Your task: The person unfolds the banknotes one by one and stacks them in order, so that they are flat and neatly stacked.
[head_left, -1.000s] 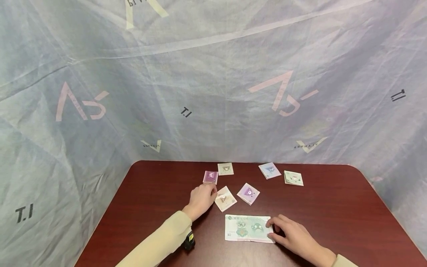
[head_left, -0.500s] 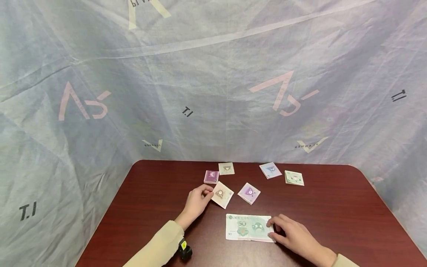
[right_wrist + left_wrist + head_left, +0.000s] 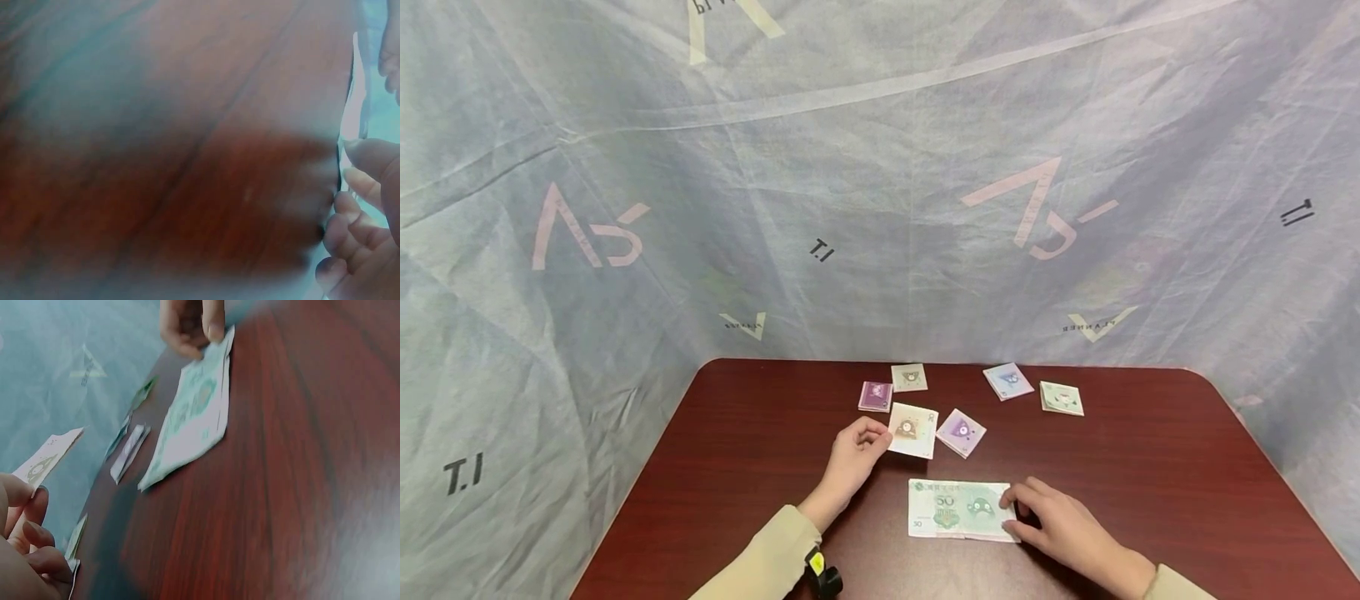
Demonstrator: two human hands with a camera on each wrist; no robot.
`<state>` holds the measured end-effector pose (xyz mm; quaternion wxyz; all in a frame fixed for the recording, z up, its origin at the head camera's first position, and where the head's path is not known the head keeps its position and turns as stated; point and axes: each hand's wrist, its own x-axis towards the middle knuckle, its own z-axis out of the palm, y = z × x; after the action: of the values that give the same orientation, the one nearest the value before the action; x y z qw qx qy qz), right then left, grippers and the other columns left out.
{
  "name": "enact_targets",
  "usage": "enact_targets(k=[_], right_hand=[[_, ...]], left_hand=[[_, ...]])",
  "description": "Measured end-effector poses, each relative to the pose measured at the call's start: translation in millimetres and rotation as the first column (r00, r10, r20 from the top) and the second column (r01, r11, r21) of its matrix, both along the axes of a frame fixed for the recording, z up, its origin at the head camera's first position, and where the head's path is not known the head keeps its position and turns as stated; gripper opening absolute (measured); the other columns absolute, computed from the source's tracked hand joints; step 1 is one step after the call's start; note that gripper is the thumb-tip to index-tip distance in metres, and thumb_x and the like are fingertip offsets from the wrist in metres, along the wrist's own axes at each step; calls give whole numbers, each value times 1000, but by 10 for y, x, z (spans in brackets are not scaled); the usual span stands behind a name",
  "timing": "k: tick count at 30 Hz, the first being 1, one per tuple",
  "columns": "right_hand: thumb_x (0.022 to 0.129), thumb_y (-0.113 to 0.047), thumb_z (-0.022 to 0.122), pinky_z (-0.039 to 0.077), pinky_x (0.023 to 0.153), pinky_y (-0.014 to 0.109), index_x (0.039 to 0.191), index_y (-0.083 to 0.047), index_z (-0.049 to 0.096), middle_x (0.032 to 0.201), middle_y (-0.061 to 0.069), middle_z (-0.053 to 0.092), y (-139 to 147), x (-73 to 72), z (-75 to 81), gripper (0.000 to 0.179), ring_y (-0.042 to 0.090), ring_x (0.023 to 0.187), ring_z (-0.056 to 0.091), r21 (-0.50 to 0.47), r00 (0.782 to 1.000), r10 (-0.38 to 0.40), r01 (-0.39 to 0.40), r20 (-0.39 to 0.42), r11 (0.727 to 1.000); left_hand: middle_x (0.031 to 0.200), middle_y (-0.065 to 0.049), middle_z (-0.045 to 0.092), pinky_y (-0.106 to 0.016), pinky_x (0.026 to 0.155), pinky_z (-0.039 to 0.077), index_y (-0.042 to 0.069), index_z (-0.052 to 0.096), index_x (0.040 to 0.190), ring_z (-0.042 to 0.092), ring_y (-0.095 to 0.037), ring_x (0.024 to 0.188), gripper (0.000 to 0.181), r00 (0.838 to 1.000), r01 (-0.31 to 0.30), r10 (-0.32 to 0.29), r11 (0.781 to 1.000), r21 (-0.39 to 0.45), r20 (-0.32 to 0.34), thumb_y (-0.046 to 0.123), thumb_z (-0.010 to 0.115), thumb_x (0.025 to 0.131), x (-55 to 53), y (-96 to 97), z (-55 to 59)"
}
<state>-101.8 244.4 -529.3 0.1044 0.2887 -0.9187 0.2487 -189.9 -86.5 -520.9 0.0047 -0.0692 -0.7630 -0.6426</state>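
Note:
My left hand (image 3: pixel 852 458) pinches the left edge of a folded tan banknote (image 3: pixel 915 432) printed with a cartoon figure, tilted up off the table. In the left wrist view that tan note (image 3: pixel 51 455) sticks out between thumb and fingertip, raised above the wood. A green 50 banknote (image 3: pixel 936 510) lies flat near the front. At its right end, the thumb and bent fingers of my right hand (image 3: pixel 1063 529) hold it. The right wrist view shows the thumb on the edge of the green note (image 3: pixel 354 109), seen almost edge-on.
Behind lie more folded notes: dark purple (image 3: pixel 876 395), beige (image 3: pixel 910 377), light purple (image 3: pixel 961 432), blue (image 3: pixel 1008 382) and pale green (image 3: pixel 1062 399). They rest on a dark red wooden table (image 3: pixel 1150 467). A grey printed cloth (image 3: pixel 880 167) hangs around its back and sides.
My left hand has taken the tan note by its edge, turned it and lifted it slightly, now shifting it a little right. The right hand and green note have stayed put.

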Motion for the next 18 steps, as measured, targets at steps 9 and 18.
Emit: enact_targets(k=[9,18], right_hand=[[87,-7,81,48,62,21,92,-21,69,86,-19,58,-7,-192,199,19,-6,75,51,-102,999,38,-40,-15,994],[91,-7,76,47,60,23,93,-17,71,84,-19,62,-139,-460,635,11,-6,72,51,-154,1000,-15,13,-8,988]], left_hand=[[82,-13,73,-19,66,42,0,71,95,56,-3,70,7,997,68,-70,995,67,25,5,75,92,159,165,120],[77,-7,64,-17,62,41,-2,72,92,50,-3,64,5,995,99,-102,988,116,18,2,76,91,303,361,177]])
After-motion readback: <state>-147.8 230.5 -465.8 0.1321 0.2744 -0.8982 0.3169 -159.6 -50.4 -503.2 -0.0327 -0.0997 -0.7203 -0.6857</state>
